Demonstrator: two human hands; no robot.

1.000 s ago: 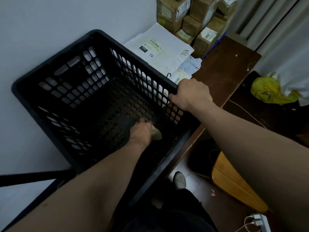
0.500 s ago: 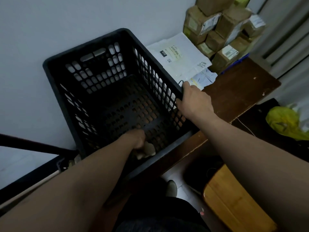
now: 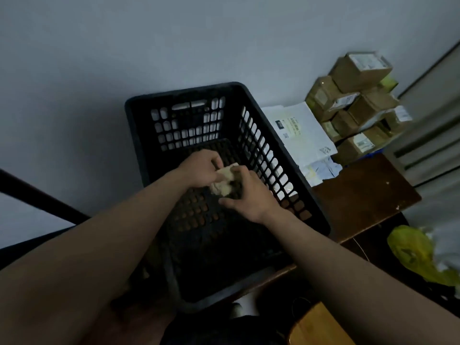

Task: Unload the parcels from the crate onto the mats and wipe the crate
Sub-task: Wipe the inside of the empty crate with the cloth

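Pale, crumpled cloth (image 3: 223, 182) sat bunched between the two hands, just above the middle of the floor of the black plastic crate (image 3: 139, 135). The wad was taller than wide, its long axis running roughly from 1 o'clock down to 7 o'clock. The left hand (image 3: 202, 168) gripped it from the 10 o'clock side, fingers curled round the upper edge and knuckles up. The right hand (image 3: 250, 196) held it from the 4 o'clock side, back of the hand facing the camera, fingers bent over the cloth and the thumb stretched out toward 9 o'clock. Both forearms reached in over the near rim, the left from 7 o'clock and the right from 5 o'clock, converging on the cloth.

The crate stood open side up on the brown table (image 3: 361, 195), against the grey wall, its long axis near 12 to 6 o'clock and tipped slightly toward 11. No parcels showed inside it. At 2 o'clock of the crate, white mailer bags (image 3: 307, 131) lay flat just beside its wall, and beyond them cardboard boxes (image 3: 358, 70) were stacked in the corner. A yellow bag (image 3: 410, 250) lay at 4 o'clock, below the table edge.
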